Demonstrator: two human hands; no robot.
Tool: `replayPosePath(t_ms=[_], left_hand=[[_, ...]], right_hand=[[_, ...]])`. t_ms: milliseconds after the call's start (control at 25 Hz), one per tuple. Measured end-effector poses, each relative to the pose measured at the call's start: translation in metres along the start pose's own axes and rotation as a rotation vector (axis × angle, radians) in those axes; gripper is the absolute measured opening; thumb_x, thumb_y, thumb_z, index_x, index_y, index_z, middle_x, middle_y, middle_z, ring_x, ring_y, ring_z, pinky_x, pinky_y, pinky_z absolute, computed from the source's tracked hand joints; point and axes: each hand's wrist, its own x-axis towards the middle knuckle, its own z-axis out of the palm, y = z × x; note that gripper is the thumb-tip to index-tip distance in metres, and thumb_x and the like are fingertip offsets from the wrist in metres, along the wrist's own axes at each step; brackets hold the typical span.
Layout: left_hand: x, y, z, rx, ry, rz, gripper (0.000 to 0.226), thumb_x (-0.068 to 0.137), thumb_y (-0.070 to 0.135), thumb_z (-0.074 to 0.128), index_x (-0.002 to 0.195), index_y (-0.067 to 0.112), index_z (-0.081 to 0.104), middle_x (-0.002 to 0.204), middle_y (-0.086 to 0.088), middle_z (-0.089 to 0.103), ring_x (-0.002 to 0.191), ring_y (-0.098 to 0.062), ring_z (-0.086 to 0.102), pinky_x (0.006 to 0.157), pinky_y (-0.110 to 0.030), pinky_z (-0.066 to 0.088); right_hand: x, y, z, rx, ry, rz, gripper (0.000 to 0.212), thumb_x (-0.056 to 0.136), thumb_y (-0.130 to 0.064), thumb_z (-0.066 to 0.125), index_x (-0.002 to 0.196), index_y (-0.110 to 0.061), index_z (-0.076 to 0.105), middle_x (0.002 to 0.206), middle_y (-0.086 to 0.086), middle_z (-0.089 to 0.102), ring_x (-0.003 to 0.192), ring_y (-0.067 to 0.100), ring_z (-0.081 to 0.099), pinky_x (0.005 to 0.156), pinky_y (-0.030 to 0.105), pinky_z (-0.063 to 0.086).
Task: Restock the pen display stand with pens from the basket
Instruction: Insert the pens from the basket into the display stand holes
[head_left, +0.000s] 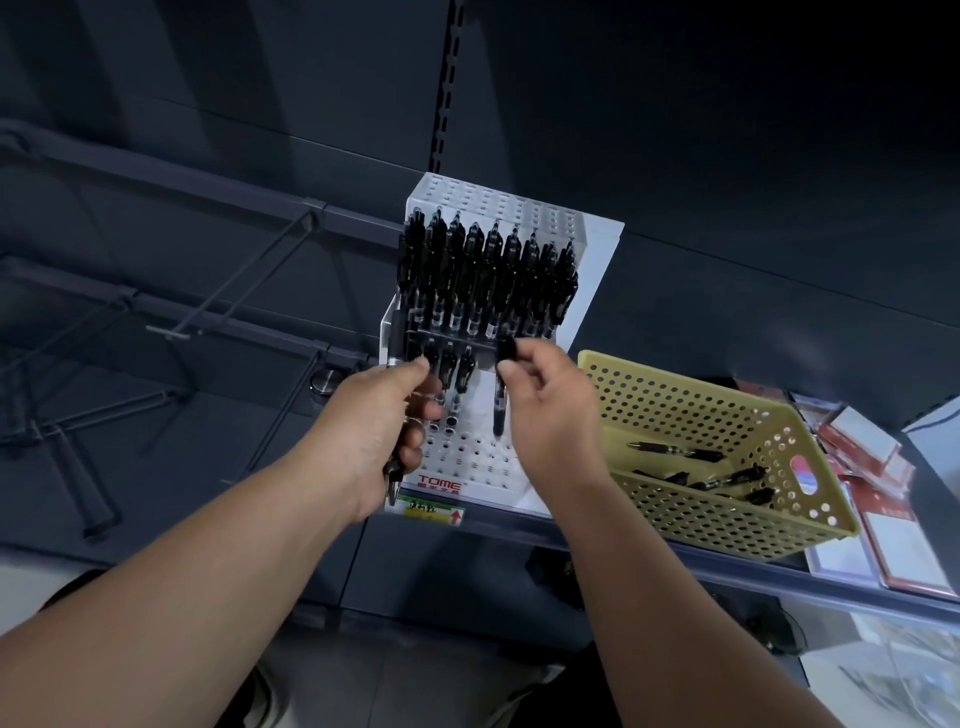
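Observation:
A white perforated pen display stand (582, 291) stands on the shelf, its upper tier packed with black pens (483, 270). The lower tier holds three pens at its left and many bare holes. My left hand (387, 415) is closed around a bunch of black pens held upright in front of the stand's left side. My right hand (545, 405) pinches one black pen (500, 410) by its top, tip down over the lower tier's holes. A yellow perforated basket (727, 525) to the right holds several loose black pens (696, 467).
Red and white boxed goods (862, 462) lie right of the basket on the dark shelf. Bare metal display hooks (228, 291) stick out from the dark back wall at the left. A price label (431, 509) sits on the shelf edge below the stand.

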Motion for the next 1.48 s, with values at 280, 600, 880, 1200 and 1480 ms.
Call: replayPosePath(t_ms=[280, 600, 880, 1200, 1480], left_hand=[[0.012, -0.008, -0.009, 0.030, -0.003, 0.024, 0.015, 0.096, 0.006, 0.048, 0.095, 0.010, 0.063, 0.066, -0.004, 0.057, 0.049, -0.012, 0.050, 0.045, -0.022, 0.044], [0.023, -0.013, -0.012, 0.015, -0.017, 0.006, 0.014, 0.096, 0.008, 0.051, 0.098, 0.011, 0.065, 0.065, -0.002, 0.058, 0.051, -0.013, 0.052, 0.049, -0.026, 0.047], [0.023, -0.015, -0.016, 0.030, -0.011, -0.008, 0.014, 0.095, 0.011, 0.054, 0.098, 0.013, 0.067, 0.068, -0.002, 0.060, 0.055, -0.013, 0.054, 0.057, -0.028, 0.050], [0.018, -0.012, -0.019, 0.020, -0.046, -0.026, 0.014, 0.095, 0.016, 0.056, 0.105, 0.016, 0.066, 0.075, -0.005, 0.065, 0.062, -0.016, 0.061, 0.066, -0.036, 0.057], [0.000, -0.009, -0.014, 0.100, -0.057, 0.018, 0.013, 0.097, 0.019, 0.055, 0.106, 0.011, 0.055, 0.081, -0.005, 0.075, 0.048, -0.009, 0.054, 0.045, -0.022, 0.040]], right_hand=[[0.018, 0.005, 0.005, 0.165, 0.045, 0.091, 0.020, 0.098, -0.019, 0.055, 0.116, -0.019, 0.063, 0.090, -0.011, 0.066, 0.086, 0.016, 0.066, 0.081, 0.037, 0.058], [0.024, 0.023, 0.023, 0.138, 0.000, 0.130, 0.029, 0.097, -0.025, 0.056, 0.126, -0.020, 0.062, 0.105, -0.007, 0.069, 0.095, 0.007, 0.065, 0.087, 0.032, 0.056], [0.021, 0.027, 0.030, -0.034, -0.036, 0.131, 0.023, 0.098, -0.025, 0.056, 0.120, -0.021, 0.062, 0.080, -0.015, 0.061, 0.063, -0.001, 0.053, 0.053, 0.012, 0.044], [0.021, 0.034, 0.035, -0.115, -0.049, 0.138, 0.010, 0.099, -0.024, 0.053, 0.093, -0.019, 0.059, 0.066, -0.004, 0.055, 0.052, 0.010, 0.042, 0.048, 0.027, 0.037], [0.004, 0.028, 0.020, -0.112, -0.098, 0.171, 0.011, 0.097, -0.029, 0.057, 0.103, -0.022, 0.062, 0.081, -0.015, 0.059, 0.063, 0.001, 0.055, 0.054, 0.019, 0.045]])
